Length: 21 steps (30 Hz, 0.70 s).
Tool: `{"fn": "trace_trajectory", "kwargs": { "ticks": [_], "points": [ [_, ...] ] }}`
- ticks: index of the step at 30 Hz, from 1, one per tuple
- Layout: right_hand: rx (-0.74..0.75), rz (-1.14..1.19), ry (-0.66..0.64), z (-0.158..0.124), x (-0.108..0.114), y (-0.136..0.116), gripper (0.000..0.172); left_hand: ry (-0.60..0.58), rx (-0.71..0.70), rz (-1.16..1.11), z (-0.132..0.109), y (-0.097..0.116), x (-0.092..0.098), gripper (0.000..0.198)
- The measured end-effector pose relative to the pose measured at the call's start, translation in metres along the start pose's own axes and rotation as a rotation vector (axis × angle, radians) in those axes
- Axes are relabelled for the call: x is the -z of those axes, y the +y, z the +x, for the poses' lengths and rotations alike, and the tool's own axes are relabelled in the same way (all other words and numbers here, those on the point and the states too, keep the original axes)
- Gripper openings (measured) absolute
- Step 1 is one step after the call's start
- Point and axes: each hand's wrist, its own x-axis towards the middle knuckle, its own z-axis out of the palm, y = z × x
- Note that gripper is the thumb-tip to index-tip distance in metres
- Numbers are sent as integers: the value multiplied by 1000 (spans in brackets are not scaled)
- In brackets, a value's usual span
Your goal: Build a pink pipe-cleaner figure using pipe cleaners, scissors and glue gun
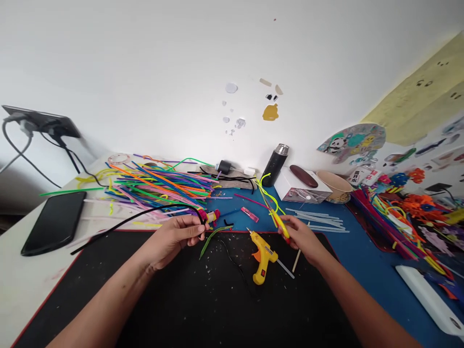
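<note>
My left hand [184,234] pinches a long black pipe cleaner [145,211] that arches off to the left. At the same fingertips is a small pink and yellow pipe-cleaner piece [212,217]; how the two join is hidden. My right hand [299,237] is closed on yellow-handled scissors [278,223], their narrow blades pointing up and away. Below and between the hands, a yellow glue gun [264,253] lies on the black mat [174,299]. A green twisted pipe cleaner [210,241] rests just right of my left hand.
Many coloured pipe cleaners [163,183] are heaped at the back left, near a black phone [54,222]. A black flask [275,164], a white tissue box [299,186] and a bowl [333,186] stand against the wall. Glue sticks [322,220] lie right of my right hand.
</note>
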Motion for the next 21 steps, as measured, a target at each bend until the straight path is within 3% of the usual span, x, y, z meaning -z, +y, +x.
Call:
{"fn": "trace_trajectory", "kwargs": {
  "ticks": [3, 7, 9, 13, 15, 21],
  "points": [
    [6, 484, 14, -23, 7, -8, 49, -4, -19, 12, 0, 0, 0, 42],
    [63, 826, 12, -56, 2, -9, 56, -26, -65, 116, 2, 0, -1, 42],
    [74, 891, -55, -65, -10, -10, 54, -35, -70, 158, 4, 0, -1, 43],
    [39, 1018, -229, -68, -43, -18, 62, -7, -69, 199, 6, -1, 2, 41],
    [91, 1043, -342, -68, -56, -24, 69, 24, -65, 195, 7, -1, 3, 41],
    [130, 1023, -597, -74, -73, -31, 78, 21, -22, 138, 2, 5, -6, 38]
  ]
}}
